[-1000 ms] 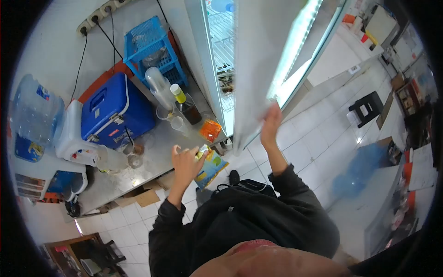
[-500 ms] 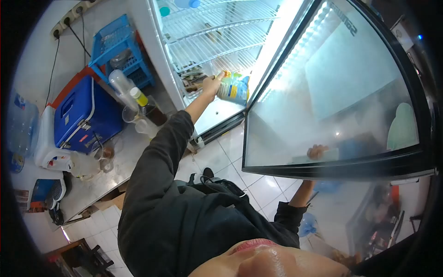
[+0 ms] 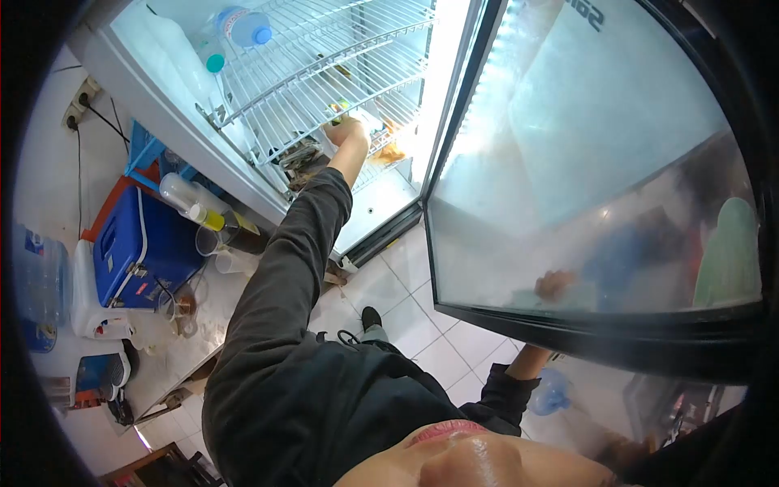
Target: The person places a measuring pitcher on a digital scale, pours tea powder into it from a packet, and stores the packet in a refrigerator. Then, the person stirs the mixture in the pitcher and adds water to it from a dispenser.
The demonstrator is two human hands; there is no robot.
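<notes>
My left hand [image 3: 347,130] reaches into an open glass-door fridge, under a white wire shelf [image 3: 341,93]. Its fingers are closed on a printed packet [image 3: 339,108], of which only a green and yellow corner shows. Orange-brown food [image 3: 391,152] lies just right of that wrist, and dark packed items [image 3: 299,154] are on its left. My right hand [image 3: 554,286] appears blurred through the misted glass of the fridge door [image 3: 568,203]. Its fingers look curled; anything in them is hidden.
Left of the fridge, a counter holds a blue cool box [image 3: 146,243], a dark bottle with a yellow label [image 3: 235,230], plastic cups [image 3: 231,261] and a blue rack [image 3: 144,150]. Bottles [image 3: 243,28] lie on the upper shelf. The door's black lower edge [image 3: 584,337] crosses above my right forearm.
My left hand has carried the packet deeper into the fridge, under the shelf. The view has shifted, with the fridge now further left. My right hand stays behind the glass.
</notes>
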